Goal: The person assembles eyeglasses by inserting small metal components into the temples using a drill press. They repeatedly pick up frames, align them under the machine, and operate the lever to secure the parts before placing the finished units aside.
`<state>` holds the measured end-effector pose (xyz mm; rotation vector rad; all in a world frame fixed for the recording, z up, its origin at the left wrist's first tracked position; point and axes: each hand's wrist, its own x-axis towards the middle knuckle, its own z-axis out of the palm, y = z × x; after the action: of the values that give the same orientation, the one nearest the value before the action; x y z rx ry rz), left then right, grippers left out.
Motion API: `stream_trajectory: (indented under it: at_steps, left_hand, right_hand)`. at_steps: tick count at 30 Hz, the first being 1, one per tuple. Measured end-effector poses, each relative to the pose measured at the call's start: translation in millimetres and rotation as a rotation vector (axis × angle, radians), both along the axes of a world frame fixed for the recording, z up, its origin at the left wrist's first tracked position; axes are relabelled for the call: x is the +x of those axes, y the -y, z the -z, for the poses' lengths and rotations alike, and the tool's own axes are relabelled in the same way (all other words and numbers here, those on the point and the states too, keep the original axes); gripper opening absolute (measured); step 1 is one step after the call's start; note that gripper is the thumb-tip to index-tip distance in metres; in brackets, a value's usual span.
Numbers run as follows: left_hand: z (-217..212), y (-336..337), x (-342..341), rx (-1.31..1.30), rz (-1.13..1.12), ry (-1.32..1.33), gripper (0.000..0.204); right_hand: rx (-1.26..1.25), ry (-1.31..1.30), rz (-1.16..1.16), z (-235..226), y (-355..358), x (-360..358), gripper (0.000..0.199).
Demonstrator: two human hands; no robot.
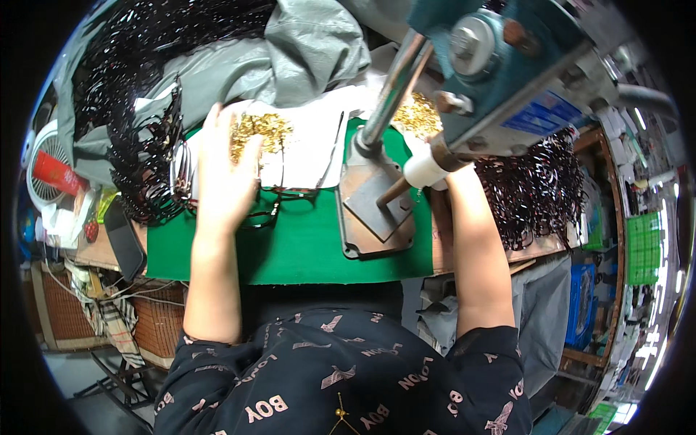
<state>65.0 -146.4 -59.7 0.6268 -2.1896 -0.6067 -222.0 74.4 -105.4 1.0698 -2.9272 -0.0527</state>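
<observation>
My left hand [226, 170] is over the left half of the green mat [312, 250], smeared a little by motion. Its thumb and fingers are apart, with nothing visible between them. A pile of small gold pieces [267, 132] lies on white sheeting just beyond it. Beside its wrist lies a dark-rimmed pair of glasses [293, 194], lenses not clearly visible, partly covered by the hand. A bench press [500, 87] with a metal base plate [355, 233] stands on the mat's right. Behind its white collar my right hand [458, 172] is mostly hidden, near a second gold pile [418, 116].
Heaps of dark shiny thin pieces sit at the back left [145, 51] and right [533, 192]. Grey sheeting [312, 51] drapes across the back. At left are a phone [125, 238] and a white fan [47, 163]. A blue crate [580, 304] is low on the right.
</observation>
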Motion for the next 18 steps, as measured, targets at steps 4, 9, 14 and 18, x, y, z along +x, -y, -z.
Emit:
stream_trajectory:
  at_steps: [4,9,14,18]
  left_hand:
    - [-13.9,-35.6,-4.6,-0.321,0.334,0.282,0.050]
    - [39.8,-51.5,-28.3,-0.428,0.239,0.417,0.027]
    - [22.4,-51.0,-36.2,-0.156,0.371,0.449,0.023]
    - [-15.3,-50.2,-5.1,0.307,0.527,-0.011,0.031]
  right_hand:
    - [0.034,0.165,0.078,5.5,-0.3,4.2,0.015]
    - [-0.096,0.034,0.046,18.0,0.1,19.3,0.012]
    - [-0.223,-0.535,0.111,69.4,-11.5,1.3,0.013]
    - [-0.665,-0.095,-0.189,-30.3,-17.6,75.4,0.025]
